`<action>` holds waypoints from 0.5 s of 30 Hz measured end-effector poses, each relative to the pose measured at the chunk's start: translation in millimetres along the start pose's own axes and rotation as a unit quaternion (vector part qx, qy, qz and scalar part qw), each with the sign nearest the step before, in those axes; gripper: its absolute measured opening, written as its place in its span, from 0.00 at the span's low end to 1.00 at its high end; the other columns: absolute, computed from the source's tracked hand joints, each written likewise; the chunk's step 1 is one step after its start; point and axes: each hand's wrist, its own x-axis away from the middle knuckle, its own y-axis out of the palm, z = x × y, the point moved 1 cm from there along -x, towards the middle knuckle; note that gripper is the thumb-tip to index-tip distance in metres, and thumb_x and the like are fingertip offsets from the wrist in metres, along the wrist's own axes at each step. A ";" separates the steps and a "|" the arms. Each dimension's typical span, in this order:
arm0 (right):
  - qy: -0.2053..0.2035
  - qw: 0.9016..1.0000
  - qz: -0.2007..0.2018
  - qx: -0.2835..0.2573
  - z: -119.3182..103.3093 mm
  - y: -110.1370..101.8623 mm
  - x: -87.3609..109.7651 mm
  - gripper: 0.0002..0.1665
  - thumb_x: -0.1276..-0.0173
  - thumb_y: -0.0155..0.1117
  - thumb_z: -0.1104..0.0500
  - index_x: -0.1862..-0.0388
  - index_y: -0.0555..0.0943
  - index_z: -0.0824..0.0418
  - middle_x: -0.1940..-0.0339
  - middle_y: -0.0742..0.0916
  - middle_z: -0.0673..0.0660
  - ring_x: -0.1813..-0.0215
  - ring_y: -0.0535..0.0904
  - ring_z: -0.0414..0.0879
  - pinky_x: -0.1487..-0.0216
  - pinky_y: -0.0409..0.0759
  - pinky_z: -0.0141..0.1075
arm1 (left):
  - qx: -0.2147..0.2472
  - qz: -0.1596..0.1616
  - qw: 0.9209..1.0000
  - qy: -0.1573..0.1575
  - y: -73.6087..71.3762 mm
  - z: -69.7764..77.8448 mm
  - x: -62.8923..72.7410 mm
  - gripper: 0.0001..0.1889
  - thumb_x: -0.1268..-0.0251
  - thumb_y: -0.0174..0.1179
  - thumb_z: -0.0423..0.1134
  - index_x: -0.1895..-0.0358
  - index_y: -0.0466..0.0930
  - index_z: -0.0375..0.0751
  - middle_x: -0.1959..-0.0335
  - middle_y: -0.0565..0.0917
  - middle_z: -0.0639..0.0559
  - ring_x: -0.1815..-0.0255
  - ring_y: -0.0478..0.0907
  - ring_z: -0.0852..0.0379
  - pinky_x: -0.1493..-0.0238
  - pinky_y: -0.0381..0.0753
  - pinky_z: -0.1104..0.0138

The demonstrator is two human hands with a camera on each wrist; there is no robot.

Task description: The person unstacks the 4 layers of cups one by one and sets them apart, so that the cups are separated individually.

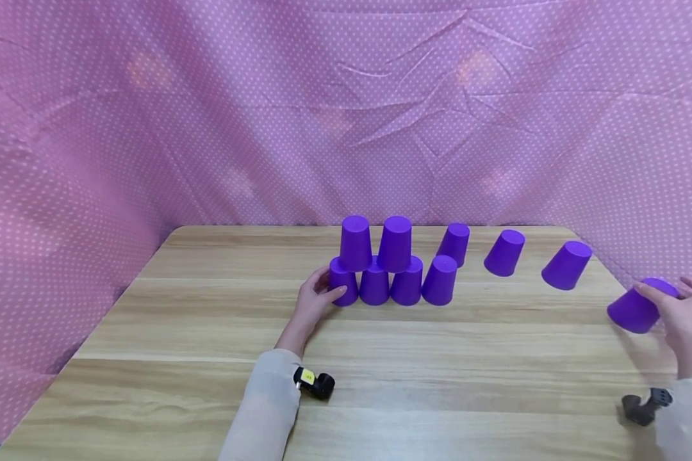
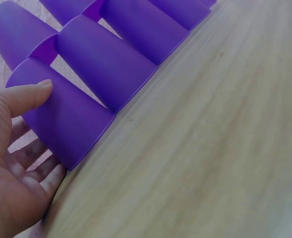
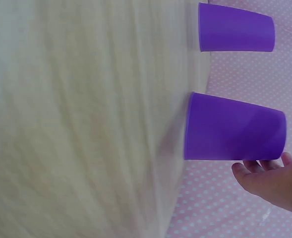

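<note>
Several purple cups stand upside down on the table. My left hand [image 1: 314,298] holds the leftmost bottom cup [image 1: 343,285], its thumb on the near side and its fingers behind, as the left wrist view shows. Two cups form an upper level: a left upper cup [image 1: 355,246] and a right upper cup [image 1: 395,246], resting across the bottom row. At the far right, my right hand [image 1: 689,326] is spread around a separate cup [image 3: 232,129]. In the right wrist view some fingers lie along that cup's side, while another digit stands apart from it.
The row's right end cup [image 1: 439,282] has nothing on top. Behind it stands another cup [image 1: 455,242]. Two more, a middle cup [image 1: 504,254] and a right cup [image 1: 566,267], stand spaced along the wooden table [image 1: 438,384]. Pink dotted cloth [image 1: 323,128] hangs behind.
</note>
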 end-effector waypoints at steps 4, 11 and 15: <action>-0.023 1.000 -0.001 -0.007 -1.0 -3.1 -8.2 0.56 0.51 0.67 0.54 0.33 0.39 0.46 0.34 0.54 0.51 0.36 0.49 0.41 0.37 0.48 0.37 | -0.001 0.002 1.000 0.003 0.8 0.1 0.2 0.29 0.56 0.62 0.26 0.44 0.65 0.32 0.49 0.71 0.37 0.47 0.66 0.46 0.44 0.65 0.63; -0.035 0.997 0.009 0.062 -47.4 -1.4 19.5 0.53 0.49 0.64 0.48 0.33 0.40 0.44 0.34 0.57 0.48 0.36 0.48 0.42 0.37 0.49 0.44 | -0.003 0.008 1.000 0.003 2.1 -0.2 -0.7 0.29 0.56 0.63 0.27 0.45 0.66 0.32 0.50 0.72 0.38 0.49 0.67 0.47 0.45 0.66 0.65; -0.042 0.998 0.006 0.045 -99.2 11.4 64.8 0.50 0.46 0.62 0.51 0.33 0.41 0.47 0.35 0.58 0.51 0.35 0.47 0.43 0.36 0.48 0.38 | -0.003 0.007 1.000 0.002 2.5 -0.7 -1.3 0.29 0.56 0.63 0.27 0.45 0.66 0.32 0.51 0.72 0.38 0.49 0.68 0.48 0.46 0.66 0.65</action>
